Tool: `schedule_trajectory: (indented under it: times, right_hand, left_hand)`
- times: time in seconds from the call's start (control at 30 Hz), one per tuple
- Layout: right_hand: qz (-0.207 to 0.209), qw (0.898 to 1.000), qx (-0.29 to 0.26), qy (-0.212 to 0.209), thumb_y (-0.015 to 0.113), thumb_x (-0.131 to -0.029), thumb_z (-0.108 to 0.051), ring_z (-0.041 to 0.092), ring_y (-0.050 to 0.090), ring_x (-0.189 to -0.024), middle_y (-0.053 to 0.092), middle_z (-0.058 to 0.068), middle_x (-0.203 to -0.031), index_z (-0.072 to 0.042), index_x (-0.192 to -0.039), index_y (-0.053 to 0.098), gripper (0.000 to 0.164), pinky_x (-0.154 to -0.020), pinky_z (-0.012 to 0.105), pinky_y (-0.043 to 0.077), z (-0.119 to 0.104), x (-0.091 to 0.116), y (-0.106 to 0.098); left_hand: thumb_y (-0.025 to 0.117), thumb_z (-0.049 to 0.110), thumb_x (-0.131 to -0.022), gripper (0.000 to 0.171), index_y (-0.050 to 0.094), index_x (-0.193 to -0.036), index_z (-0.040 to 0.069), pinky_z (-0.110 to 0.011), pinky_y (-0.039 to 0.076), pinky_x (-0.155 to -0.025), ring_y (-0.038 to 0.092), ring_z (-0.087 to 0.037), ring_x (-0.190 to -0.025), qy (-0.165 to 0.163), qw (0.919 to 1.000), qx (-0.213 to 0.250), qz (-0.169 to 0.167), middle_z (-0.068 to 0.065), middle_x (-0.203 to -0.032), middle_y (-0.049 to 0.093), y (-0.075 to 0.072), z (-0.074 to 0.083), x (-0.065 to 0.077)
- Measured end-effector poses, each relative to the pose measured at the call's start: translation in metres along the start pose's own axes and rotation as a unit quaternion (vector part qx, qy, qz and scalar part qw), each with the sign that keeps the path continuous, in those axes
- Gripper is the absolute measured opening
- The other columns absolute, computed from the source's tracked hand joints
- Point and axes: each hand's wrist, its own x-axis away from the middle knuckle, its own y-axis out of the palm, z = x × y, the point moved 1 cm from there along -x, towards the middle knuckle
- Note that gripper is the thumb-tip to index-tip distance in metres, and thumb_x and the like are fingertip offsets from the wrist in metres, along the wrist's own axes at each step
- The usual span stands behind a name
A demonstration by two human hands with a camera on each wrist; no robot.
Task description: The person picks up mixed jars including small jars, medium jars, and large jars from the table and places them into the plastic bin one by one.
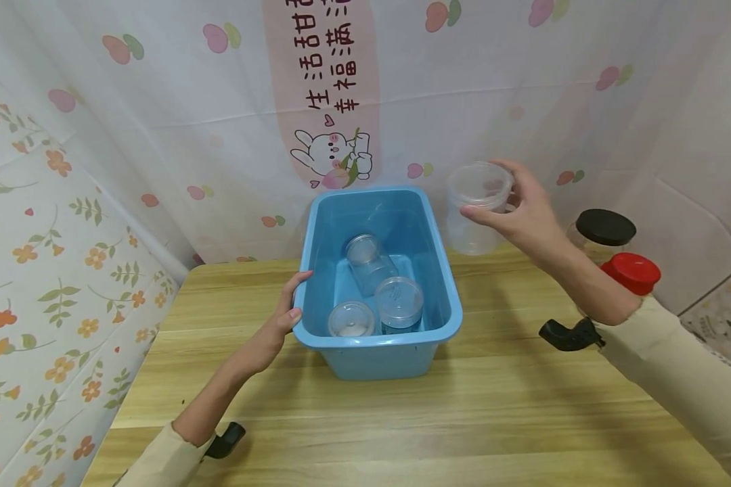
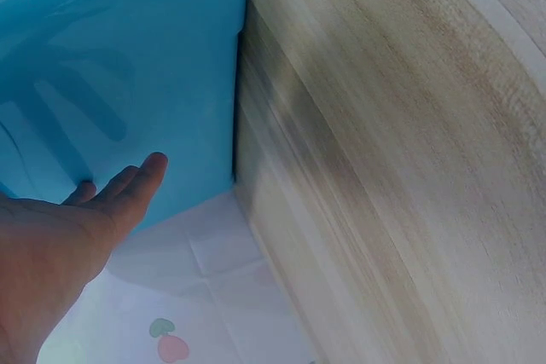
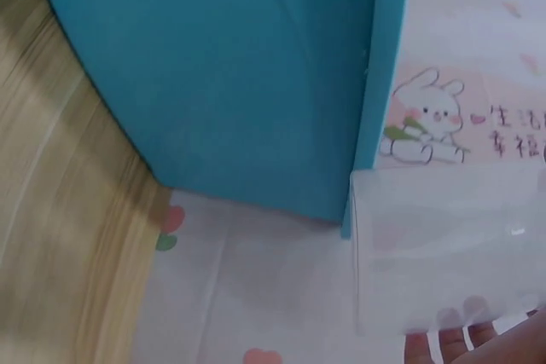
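Nearest the camera, a right sleeve (image 1: pixel 676 379) and a left sleeve (image 1: pixel 164 460) are seen at about four and seven o'clock. Between the thumb and fingers of the right hand (image 1: pixel 526 211), a clear jar (image 1: pixel 470 233) is pinched; it is held upright off the table (image 1: pixel 317 433), just beside a blue tub (image 1: pixel 378 340), at the tub's two o'clock. Whether jar and rim touch cannot be told. By the left hand (image 1: pixel 283 311), its fingers extended and thumb spread away, the tub's side is touched between eight and nine o'clock. Inside the tub, a tilted jar (image 1: pixel 374 267) is seen toward eleven o'clock, a larger-lidded jar (image 1: pixel 399 301) at five and a smaller-topped jar (image 1: pixel 351 318) at seven. Farther out, toward three o'clock, a black-lidded jar (image 1: pixel 606 228) and a red-lidded jar (image 1: pixel 633 270) are partly hidden by the right forearm (image 1: pixel 591 284). At twelve o'clock the table is backed by a fruit-print curtain (image 1: pixel 219 88); at nine it is flanked by a flowered cloth (image 1: pixel 67 325).
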Motion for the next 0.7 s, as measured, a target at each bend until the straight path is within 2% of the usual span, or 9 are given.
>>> schedule_trajectory:
  times: [0.2, 0.4, 0.7]
  right_hand:
    - [-0.002, 1.000, 0.022, -0.011, 0.084, -0.085, -0.028, 0.034, 0.051, -0.120, 0.045, 0.005, -0.143, -0.021, -0.154, 0.039, 0.083, -0.088, 0.050, 0.053, -0.014, 0.000, 0.009]
    - [0.004, 0.997, 0.064, -0.046, 0.088, -0.080, -0.033, 0.034, 0.052, -0.120, 0.046, 0.005, -0.145, -0.020, -0.154, 0.039, 0.090, -0.089, 0.058, 0.051, -0.032, -0.001, 0.020]
    - [-0.015, 0.992, 0.091, -0.081, 0.089, -0.078, -0.032, 0.034, 0.051, -0.117, 0.047, 0.010, -0.143, -0.018, -0.153, 0.040, 0.091, -0.087, 0.057, 0.050, -0.052, -0.007, 0.040]
  left_hand:
    - [0.027, 0.041, -0.104, 0.060, 0.007, -0.159, 0.029, -0.068, 0.031, -0.101, 0.021, -0.049, -0.140, 0.000, 1.0000, 0.001, 0.001, -0.016, -0.163, -0.005, 0.000, 0.001, 0.000]
    - [0.027, 0.043, -0.104, 0.060, 0.007, -0.159, 0.030, -0.070, 0.030, -0.101, 0.020, -0.050, -0.140, -0.004, 1.0000, 0.000, 0.001, -0.016, -0.163, -0.006, 0.000, 0.001, 0.000]
    - [0.027, 0.043, -0.104, 0.060, 0.007, -0.159, 0.030, -0.071, 0.031, -0.101, 0.020, -0.050, -0.140, -0.006, 1.0000, 0.000, 0.002, -0.014, -0.163, -0.006, 0.000, 0.000, 0.000]
